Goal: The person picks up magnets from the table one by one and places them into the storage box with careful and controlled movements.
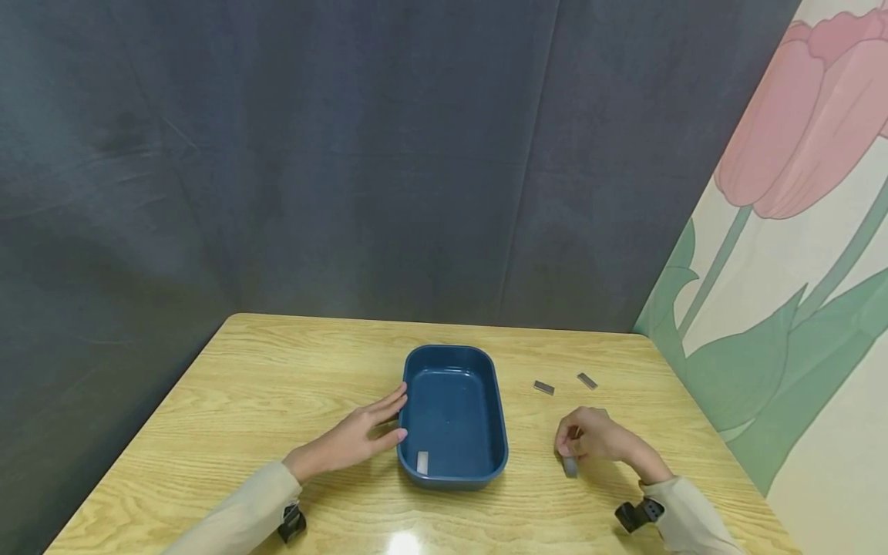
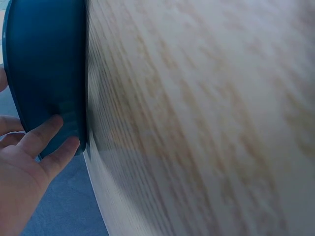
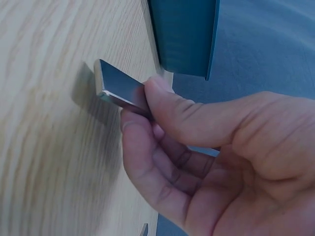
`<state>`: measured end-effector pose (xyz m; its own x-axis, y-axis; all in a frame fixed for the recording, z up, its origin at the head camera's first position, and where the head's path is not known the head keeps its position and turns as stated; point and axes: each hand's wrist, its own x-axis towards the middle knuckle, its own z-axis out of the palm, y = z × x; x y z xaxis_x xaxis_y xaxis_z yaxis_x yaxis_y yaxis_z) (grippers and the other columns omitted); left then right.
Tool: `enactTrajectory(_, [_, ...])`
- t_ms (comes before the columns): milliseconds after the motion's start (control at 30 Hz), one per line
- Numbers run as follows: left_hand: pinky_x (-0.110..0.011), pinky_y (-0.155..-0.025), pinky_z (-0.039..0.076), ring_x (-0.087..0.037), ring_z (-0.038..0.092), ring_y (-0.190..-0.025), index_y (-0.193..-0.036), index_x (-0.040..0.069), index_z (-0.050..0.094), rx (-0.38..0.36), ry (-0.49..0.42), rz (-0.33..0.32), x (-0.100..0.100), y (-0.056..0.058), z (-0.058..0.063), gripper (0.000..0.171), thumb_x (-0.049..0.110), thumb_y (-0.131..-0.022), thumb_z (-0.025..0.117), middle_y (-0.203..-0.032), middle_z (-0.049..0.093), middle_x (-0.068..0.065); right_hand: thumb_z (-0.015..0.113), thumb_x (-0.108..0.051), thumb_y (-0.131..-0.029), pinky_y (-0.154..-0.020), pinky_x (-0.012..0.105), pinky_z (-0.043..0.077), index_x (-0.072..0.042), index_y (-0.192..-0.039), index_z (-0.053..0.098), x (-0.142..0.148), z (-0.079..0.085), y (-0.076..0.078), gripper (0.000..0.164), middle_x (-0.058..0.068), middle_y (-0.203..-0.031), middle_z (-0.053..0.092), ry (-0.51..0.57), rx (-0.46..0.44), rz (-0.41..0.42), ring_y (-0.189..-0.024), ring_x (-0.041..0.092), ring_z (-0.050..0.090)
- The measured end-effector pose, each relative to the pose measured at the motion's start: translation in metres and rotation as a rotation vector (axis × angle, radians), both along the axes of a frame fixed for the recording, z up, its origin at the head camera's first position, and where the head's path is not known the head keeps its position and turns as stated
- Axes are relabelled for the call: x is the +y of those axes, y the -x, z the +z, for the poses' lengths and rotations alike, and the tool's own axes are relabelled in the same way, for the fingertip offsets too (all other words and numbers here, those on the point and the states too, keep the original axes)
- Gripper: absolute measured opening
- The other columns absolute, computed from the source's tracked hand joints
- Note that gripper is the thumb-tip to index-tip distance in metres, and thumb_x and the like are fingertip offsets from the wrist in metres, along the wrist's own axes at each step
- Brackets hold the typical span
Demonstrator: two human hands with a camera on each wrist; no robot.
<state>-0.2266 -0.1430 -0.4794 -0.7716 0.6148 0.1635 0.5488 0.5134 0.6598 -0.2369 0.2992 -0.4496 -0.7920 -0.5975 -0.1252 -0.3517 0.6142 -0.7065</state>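
Note:
A blue rectangular tray [image 1: 502, 432] stands on the table, and a small pale rectangular piece [image 1: 422, 462] lies in its near left corner. My left hand [image 1: 357, 438] rests against the tray's left side with its fingers extended; in the left wrist view, fingertips [image 2: 71, 145] touch the outer wall. To the right of the tray, my right hand [image 1: 595, 433] pinches a small flat grey metal bar [image 3: 120, 83] between thumb and fingers. The bar's free end points away from the fingertips, close to the tabletop. Part of it is hidden by the thumb.
Two more small grey bars, one nearer the tray [image 1: 544, 388] and one farther right [image 1: 586, 381], lie beyond my right hand. Wooden tabletop [image 1: 312, 362] surrounds the tray. A dark curtain [image 1: 388, 169] hangs behind, and a flower-painted wall [image 1: 819, 432] borders the right.

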Motion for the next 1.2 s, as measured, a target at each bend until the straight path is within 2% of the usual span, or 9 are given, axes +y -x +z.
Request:
enactTrajectory(833, [-0.049,-0.114,0.028,-0.024,0.020,-0.146,-0.155,0.005,0.028,-0.001,0.002,0.007,-0.0002,-0.0012,-0.0015,0.070,0.046,-0.103,0.050,-0.165,0.013,-0.005,0.071,-0.001,-0.089,-0.055,0.032,0.055,-0.004,-0.085,0.072,-0.0037,-0.0023,0.0007,0.005,0.000,-0.077,0.065,-0.005,0.028,-0.007,-0.062,0.012,0.060])
enactTrajectory(1067, [-0.050,-0.113,0.028,-0.025,0.020,-0.147,-0.156,0.005,0.028,-0.006,-0.001,0.003,0.0001,-0.0013,-0.0006,0.069,0.044,-0.103,0.050,-0.165,0.013,-0.005,0.069,0.000,-0.090,-0.056,0.034,0.055,-0.003,-0.086,0.072,-0.0060,0.0002,0.0020,0.006,0.002,-0.078,0.065,-0.009,-0.008,-0.024,-0.062,0.014,0.058])
enactTrajectory(1200, [-0.050,-0.113,0.029,-0.025,0.020,-0.146,-0.156,0.005,0.028,-0.005,-0.001,0.005,-0.0001,-0.0012,-0.0004,0.069,0.045,-0.103,0.050,-0.165,0.013,-0.005,0.068,0.002,-0.091,-0.054,0.034,0.055,-0.002,-0.086,0.072,-0.0071,0.0017,0.0026,0.007,0.001,-0.077,0.064,-0.006,0.008,-0.017,-0.061,0.013,0.056])
